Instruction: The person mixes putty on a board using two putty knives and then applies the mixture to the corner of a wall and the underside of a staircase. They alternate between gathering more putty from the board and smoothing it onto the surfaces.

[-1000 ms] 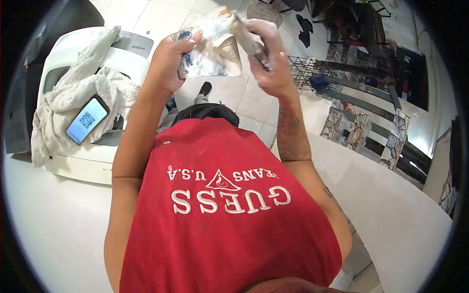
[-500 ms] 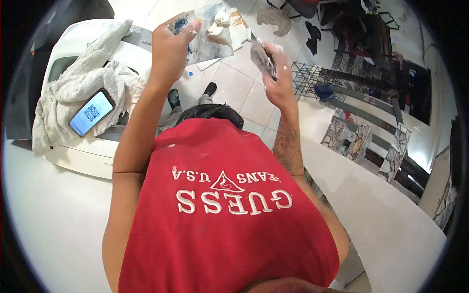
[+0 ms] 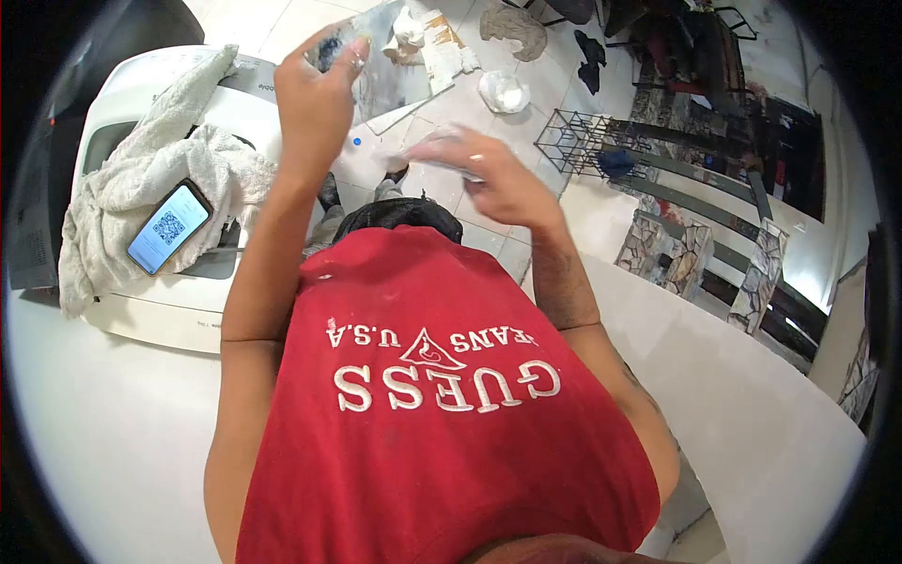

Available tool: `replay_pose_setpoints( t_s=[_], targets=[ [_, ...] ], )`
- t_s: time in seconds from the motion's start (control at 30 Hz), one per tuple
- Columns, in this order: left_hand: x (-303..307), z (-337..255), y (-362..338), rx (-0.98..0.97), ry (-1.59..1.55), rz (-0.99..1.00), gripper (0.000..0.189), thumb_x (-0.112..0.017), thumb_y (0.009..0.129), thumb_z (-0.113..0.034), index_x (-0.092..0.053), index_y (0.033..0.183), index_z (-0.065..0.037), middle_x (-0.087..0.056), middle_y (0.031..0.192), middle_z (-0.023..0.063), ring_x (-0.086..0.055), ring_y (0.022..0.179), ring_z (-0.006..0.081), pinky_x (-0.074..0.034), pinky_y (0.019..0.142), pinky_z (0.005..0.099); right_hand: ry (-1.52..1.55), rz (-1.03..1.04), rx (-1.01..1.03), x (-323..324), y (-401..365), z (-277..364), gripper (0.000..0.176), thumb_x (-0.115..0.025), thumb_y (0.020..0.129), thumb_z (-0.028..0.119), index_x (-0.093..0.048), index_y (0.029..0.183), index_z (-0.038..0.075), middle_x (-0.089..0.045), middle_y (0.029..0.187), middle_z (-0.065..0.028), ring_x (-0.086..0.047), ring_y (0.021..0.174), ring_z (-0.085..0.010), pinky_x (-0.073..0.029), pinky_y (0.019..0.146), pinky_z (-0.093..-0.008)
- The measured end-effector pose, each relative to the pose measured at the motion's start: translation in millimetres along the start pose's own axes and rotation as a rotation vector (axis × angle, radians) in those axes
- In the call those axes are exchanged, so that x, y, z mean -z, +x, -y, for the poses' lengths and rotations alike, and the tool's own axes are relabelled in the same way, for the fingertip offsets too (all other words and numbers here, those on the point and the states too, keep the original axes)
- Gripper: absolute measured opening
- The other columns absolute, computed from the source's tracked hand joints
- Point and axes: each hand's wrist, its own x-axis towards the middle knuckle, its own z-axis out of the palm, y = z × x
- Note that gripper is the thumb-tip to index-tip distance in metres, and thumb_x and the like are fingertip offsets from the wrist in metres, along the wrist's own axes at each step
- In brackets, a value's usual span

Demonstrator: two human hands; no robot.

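My left hand [image 3: 319, 103] grips a flat, stained grey board [image 3: 381, 75] by its near edge, thumb on top. A lump of white paste [image 3: 408, 30] sits near the board's far end. To the right of the board, my right hand [image 3: 498, 179] is smeared by motion, its fingers pointing left. It holds a thin putty knife [image 3: 451, 167], seen nearly edge-on and blurred. Whitish smears mark the fingers. On the floor beyond stands a white bag or bowl [image 3: 505, 92] with white paste in it.
At left, a white washing machine [image 3: 141, 315] carries a crumpled towel [image 3: 202, 155] and a phone [image 3: 171, 228]. A black wire rack [image 3: 568, 141] and stone-patterned panels [image 3: 691, 258] lie at right. A blue cap [image 3: 357, 142] and torn cardboard [image 3: 451, 56] are on the floor.
My right hand has swung left and down, turning the putty knife from upright to nearly edge-on. The white bag or bowl on the floor has come into sight. My left hand keeps the board.
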Motion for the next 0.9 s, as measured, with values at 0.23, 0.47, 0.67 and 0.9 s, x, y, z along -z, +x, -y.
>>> replay_pose_setpoints(
  t_s=[0.23,0.47,0.67,0.9],
  targets=[
    [6,-8,-10,0.573,-0.525,0.344,0.02,-0.055,0.082,-0.006,-0.056,0.098,0.007,-0.062,0.084,0.0092,-0.062,0.071,0.015,-0.052,0.062,0.0265,0.083,-0.51,0.145,40,-3,12,0.055,-0.055,0.07,-0.013,-0.043,0.122,0.001,-0.048,0.12,-0.0125,-0.05,0.108,-0.0243,-0.042,0.091,-0.0334],
    [0,-7,-15,0.614,-0.632,0.31,0.023,-0.052,0.084,-0.006,-0.052,0.102,0.007,-0.061,0.089,0.0121,-0.064,0.073,0.0175,-0.056,0.065,0.029,-0.323,-0.426,0.24,15,10,-2,0.069,-0.054,0.058,-0.014,-0.046,0.122,0.01,-0.045,0.113,-0.0157,-0.045,0.103,-0.0362,-0.042,0.086,-0.0398],
    [13,-13,-20,0.525,-0.549,0.055,0.023,-0.053,0.083,-0.004,-0.056,0.101,0.009,-0.062,0.087,0.0096,-0.061,0.071,0.0154,-0.051,0.064,0.0266,-0.284,-0.177,-0.146,-21,-34,-92,0.064,-0.044,0.062,-0.014,-0.048,0.121,0.011,-0.048,0.116,-0.0151,-0.049,0.102,-0.0355,-0.043,0.087,-0.0424],
    [4,20,-18,0.15,-0.012,0.152,0.023,-0.057,0.085,-0.013,-0.062,0.096,0.007,-0.054,0.069,-0.0025,-0.043,0.059,0.0048,-0.036,0.052,0.0207,-0.074,-0.481,-0.046,18,0,-5,0.064,-0.041,0.061,-0.017,-0.053,0.117,0.012,-0.055,0.106,-0.0133,-0.054,0.097,-0.03,-0.045,0.082,-0.0364]
  ],
)
